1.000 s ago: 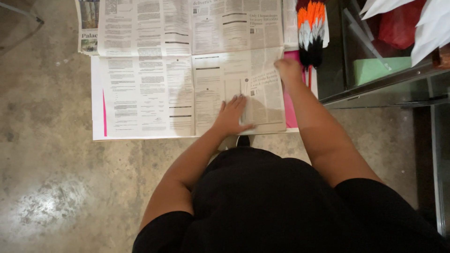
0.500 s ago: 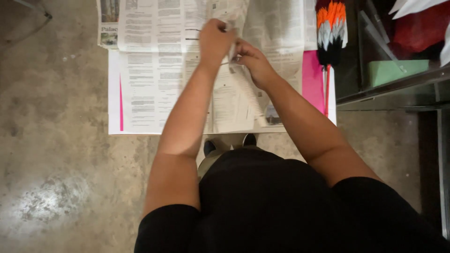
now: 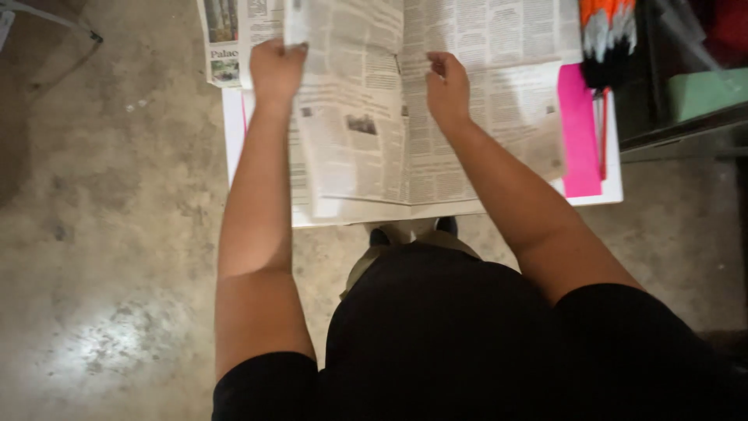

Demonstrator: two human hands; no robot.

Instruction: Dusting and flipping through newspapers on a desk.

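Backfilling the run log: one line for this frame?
left hand: holds newspaper sheet | right hand: flat on newspaper | pink paper: right, under newspaper

The grey-white printed newspaper sheet (image 3: 354, 132) is thin matt newsprint, soft and lightly creased where it bends. Beneath it lie further flat sheets of the same dull paper (image 3: 499, 47), spread over a smooth white board (image 3: 613, 175) with a clean, even edge. A bright pink strip of paper (image 3: 580, 132) looks smooth and matt. The orange, white and black bundle (image 3: 609, 35) looks like feathers or bristles, soft and slightly sheeny. The pale green block (image 3: 705, 92) has a dull, foam-like face. The grey concrete floor (image 3: 117, 234) is mottled and worn, polished enough to carry a pale glare. The black shirt (image 3: 467, 343) is matt cloth.
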